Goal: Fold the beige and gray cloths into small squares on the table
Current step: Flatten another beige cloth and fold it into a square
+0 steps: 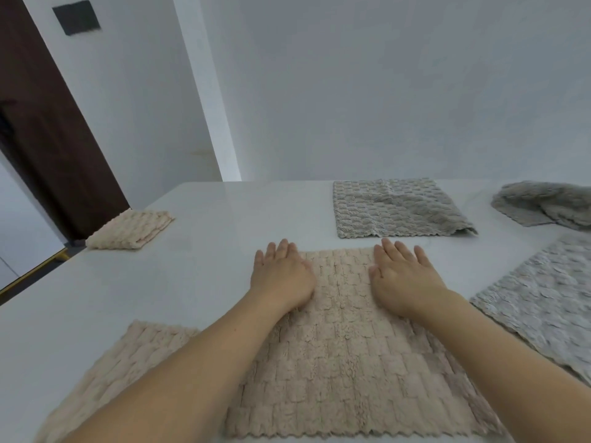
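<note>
Head view, left hand (281,276) and right hand (404,278) flat, fingers straight, pressing beige cloth (345,362), no writing legible

My left forearm (179,372) hides the seam between the flat beige textured cloth (345,356) under my palms and a second beige cloth (128,359) left of it, whose near corner the bottom edge cuts off. Right of my right hand (403,276), a flat gray cloth (543,302) and a crumpled gray cloth (550,203) run off the frame, blurred.
</note>
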Tool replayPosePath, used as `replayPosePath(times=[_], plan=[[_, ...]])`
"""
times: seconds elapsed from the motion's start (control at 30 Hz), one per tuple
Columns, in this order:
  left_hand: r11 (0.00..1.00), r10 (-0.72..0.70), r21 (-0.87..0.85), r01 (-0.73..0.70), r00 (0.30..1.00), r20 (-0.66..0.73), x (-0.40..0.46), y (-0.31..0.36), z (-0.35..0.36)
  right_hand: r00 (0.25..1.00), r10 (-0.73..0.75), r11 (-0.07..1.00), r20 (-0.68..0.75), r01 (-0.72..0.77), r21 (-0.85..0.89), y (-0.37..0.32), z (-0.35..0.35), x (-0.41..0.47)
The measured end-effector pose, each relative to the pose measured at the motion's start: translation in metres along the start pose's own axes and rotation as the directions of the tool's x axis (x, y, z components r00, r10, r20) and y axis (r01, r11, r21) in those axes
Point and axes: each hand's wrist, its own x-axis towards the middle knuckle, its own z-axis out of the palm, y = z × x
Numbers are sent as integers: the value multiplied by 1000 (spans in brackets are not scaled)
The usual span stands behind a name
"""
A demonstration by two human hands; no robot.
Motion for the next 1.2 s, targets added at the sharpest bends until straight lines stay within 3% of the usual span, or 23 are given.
replayPosePath(times=[0.13,0.5,0.73,0.87,0.93,1.2], plan=[[984,179,-2,-180,984,-17,-15,18,20,992,-124,988,-4,124,90,-24,13,-12],[990,142,-1,-142,990,3,-15,6,23,994,-101,994,45,99,47,-16,13,-14],[998,-33,52,31,999,43,-19,-4,3,995,65,996,73,-60,-70,10,-7,-23],[992,127,16,-126,988,-87,-57,25,6,996,-89,993,-33,91,69,-23,-13,-44],[980,197,26,-196,980,-42,-80,24,18,990,-142,987,-16,143,73,-30,2,-60],[994,105,12,-106,994,28,-84,-6,20,998,-7,999,67,5,36,-1,11,-68]])
